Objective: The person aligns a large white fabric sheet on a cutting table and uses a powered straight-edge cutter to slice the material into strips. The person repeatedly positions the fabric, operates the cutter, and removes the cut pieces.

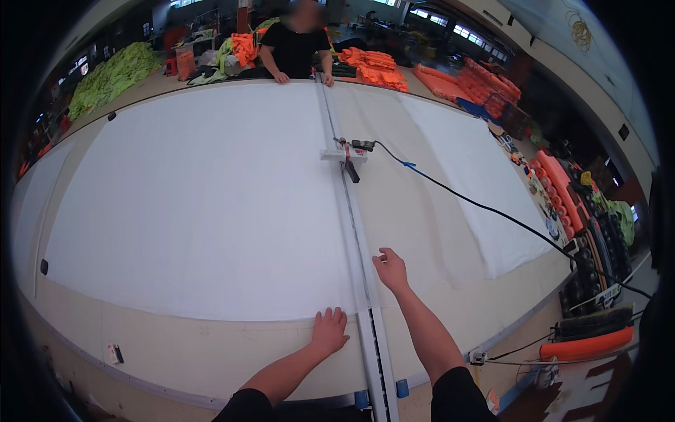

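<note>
- Tabletop (232,352): pale and broad, it spreads out on both sides of the long metal rail (359,260) that crosses it from the near edge to the far one.
- White cloth (204,190): lies flat to the left of the rail and covers most of that side; its right edge runs along the rail.
- Second white cloth (506,232): lies to the right of the rail and well apart from it, with a bare strip of tabletop between.
- Co-worker (299,49): stands at the far end of the rail in a dark top, one hand beside that end, the other farther left of it.
- Black cable (485,206): runs off to the right from the rail.
- White and black device (351,156): sits on the rail toward its far end, joined to the cable.
- Left hand (329,332): just left of the rail, palm down and fingers spread, on the near edge of the white cloth.
- Right hand (390,269): just right of the rail, apart from the left one, fingers loosely curled around nothing visible; whether it touches the tabletop, I cannot tell.
- Blue blocks (402,388): one on each side of the rail's near end.
</note>
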Tool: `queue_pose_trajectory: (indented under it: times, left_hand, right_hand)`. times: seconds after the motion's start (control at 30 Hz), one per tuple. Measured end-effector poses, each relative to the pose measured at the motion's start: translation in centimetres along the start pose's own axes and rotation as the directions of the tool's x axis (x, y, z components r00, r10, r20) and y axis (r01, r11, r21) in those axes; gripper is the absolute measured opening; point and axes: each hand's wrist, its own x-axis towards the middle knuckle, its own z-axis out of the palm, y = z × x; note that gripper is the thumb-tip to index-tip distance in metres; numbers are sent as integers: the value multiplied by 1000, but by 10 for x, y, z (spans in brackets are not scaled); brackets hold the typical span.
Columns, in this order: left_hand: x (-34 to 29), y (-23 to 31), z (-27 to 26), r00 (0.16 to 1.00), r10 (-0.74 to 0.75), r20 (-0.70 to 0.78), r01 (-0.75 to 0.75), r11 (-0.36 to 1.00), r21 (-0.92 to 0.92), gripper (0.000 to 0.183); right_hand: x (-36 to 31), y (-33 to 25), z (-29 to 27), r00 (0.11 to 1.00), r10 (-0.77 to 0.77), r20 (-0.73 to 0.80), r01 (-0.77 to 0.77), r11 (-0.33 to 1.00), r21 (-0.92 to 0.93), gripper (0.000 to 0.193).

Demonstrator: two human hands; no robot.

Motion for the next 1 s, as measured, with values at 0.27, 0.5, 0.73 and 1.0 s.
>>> queue_pose_trajectory:
  times: [0.27,0.5,0.73,1.0]
  left_hand:
    - [6,-2,-15,998,34,58,-31,999,-45,82]
    - [8,-3,-20,999,28,-25,-29,999,-21,85]
    - [13,-2,-17,1000,24,0,-24,1000,-12,85]
    - [6,6,-4,1000,-11,-8,11,1000,7,85]
  right_hand:
    - [187,-31,78,995,69,-77,-90,947,-310,69]
    - [227,-24,106,991,5,-131,-76,837,-542,39]
    - [55,0,50,999,-14,-44,-14,813,-582,34]
    - [-297,66,-48,649,637,416,-759,575,305,25]
